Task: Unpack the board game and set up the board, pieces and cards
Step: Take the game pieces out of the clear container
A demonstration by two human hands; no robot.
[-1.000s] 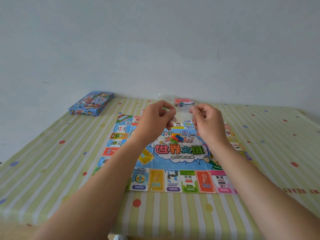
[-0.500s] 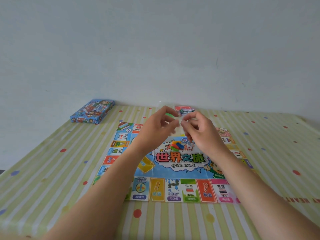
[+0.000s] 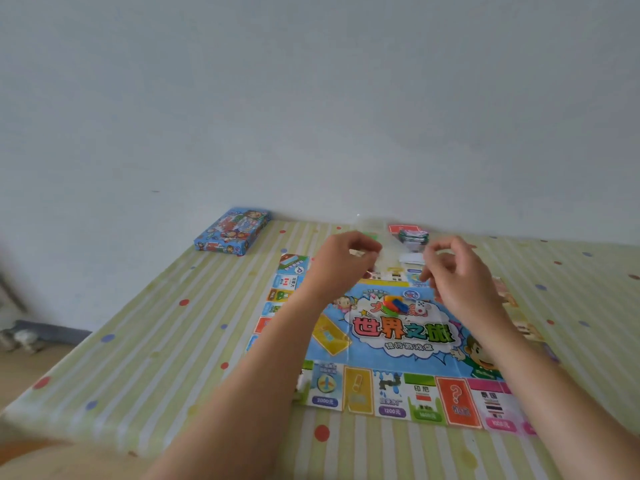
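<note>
The colourful game board lies unfolded flat on the table. Near its middle sit a small heap of coloured playing pieces and a white die. My left hand hovers over the board's far edge, pinching a blurred clear plastic bag. My right hand is a little to the right of it, fingers loosely curled and apart, with nothing visible in them. A stack of cards and a red card lie just beyond the board.
The blue game box rests at the table's far left corner by the wall. The table wears a green striped, dotted cloth; its left edge drops to the floor. A white slip lies between my hands.
My hands, together on the clear bag before, have pulled apart. The bag has stayed with my left hand. The view has tilted and shifted left.
</note>
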